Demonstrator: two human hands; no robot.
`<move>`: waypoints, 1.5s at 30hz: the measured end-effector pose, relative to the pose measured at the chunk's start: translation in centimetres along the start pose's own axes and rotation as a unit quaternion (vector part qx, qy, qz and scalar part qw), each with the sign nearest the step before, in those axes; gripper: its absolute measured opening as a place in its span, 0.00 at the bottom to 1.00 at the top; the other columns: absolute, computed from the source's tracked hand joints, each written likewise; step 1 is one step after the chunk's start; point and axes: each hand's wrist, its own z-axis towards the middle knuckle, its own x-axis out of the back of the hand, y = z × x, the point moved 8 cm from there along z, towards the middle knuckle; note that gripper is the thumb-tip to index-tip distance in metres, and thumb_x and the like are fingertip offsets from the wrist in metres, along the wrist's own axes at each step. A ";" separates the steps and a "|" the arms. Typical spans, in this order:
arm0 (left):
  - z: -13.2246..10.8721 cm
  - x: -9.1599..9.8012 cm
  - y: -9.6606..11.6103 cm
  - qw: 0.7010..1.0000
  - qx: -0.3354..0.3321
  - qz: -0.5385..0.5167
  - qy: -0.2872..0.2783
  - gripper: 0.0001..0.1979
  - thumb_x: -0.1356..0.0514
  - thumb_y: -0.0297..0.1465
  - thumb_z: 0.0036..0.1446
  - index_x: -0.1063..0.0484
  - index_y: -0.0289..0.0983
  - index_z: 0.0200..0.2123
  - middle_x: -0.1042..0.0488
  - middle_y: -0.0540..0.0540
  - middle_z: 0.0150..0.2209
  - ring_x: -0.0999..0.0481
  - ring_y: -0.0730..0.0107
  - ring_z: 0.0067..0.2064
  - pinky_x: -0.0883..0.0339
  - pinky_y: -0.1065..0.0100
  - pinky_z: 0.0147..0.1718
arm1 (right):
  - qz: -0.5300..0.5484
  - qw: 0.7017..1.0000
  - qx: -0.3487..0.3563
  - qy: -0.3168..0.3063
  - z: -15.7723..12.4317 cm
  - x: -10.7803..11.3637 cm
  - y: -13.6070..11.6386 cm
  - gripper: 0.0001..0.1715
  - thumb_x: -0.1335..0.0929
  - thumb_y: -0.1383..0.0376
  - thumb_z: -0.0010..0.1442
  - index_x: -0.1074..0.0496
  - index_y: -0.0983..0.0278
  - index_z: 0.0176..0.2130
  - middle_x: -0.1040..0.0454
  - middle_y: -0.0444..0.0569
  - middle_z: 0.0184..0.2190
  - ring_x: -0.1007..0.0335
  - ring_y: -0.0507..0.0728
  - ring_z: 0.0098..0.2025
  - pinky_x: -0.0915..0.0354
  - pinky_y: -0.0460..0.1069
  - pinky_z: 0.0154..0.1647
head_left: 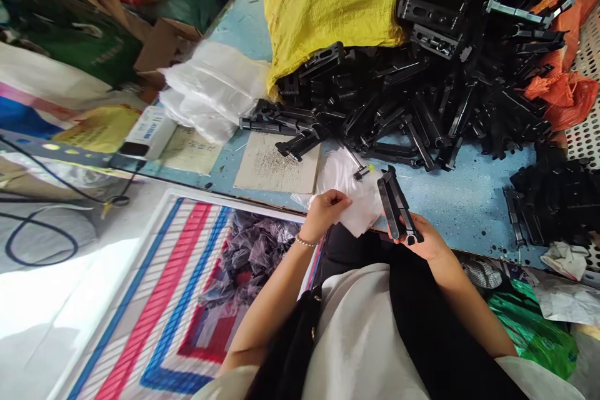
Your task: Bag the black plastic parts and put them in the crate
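Fingers of the right hand [426, 241] grip the near end of a slim, glossy black part [396, 203], its far end jutting free over the blue speckled tabletop [459, 200]. Its long axis slants from near right to far left. Leftward, closed fingertips of the left hand [325, 209] pinch thin translucent plastic sheeting [359, 212].

Yellow sack [328, 19]: red Chinese characters, wording unclear.

Upper centre: yellow woven sack [328, 9], printed red. Upper right: heap of parts [450, 84], black and silver. Right: pale-blue tabletop [469, 200], dark-speckled. Lower left: woven bag [164, 281], striped red-white-blue.
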 end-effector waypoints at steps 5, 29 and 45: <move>-0.4 0.3 0.1 1.000 -0.017 0.015 0.002 0.08 0.38 0.33 0.52 0.26 0.34 0.34 0.28 0.51 0.28 0.32 0.80 0.30 0.40 0.77 0.30 | 0.016 1.000 -0.020 -0.014 0.4 -0.4 0.9 0.33 0.21 0.48 0.45 0.22 0.66 0.45 0.24 0.53 0.35 0.26 0.57 0.33 0.32 0.49 0.30; -1.5 -0.3 0.3 0.997 0.005 -0.075 -0.004 0.17 0.34 0.43 0.49 0.26 0.34 0.31 0.28 0.50 0.26 0.31 0.78 0.28 0.38 0.74 0.31 | 0.080 0.988 -0.026 -0.133 0.4 -3.4 1.5 0.28 0.23 0.49 0.50 0.22 0.69 0.41 0.26 0.51 0.30 0.33 0.50 0.25 0.35 0.45 0.25; -7.9 -1.2 6.8 0.825 -0.430 0.353 0.098 0.28 0.49 0.18 0.63 0.36 0.37 0.65 0.28 0.41 0.59 0.28 0.74 0.62 0.29 0.72 0.63 | 0.117 0.982 -0.132 -0.073 1.9 -3.8 6.4 0.23 0.23 0.59 0.48 0.29 0.69 0.39 0.25 0.52 0.30 0.28 0.52 0.27 0.34 0.42 0.21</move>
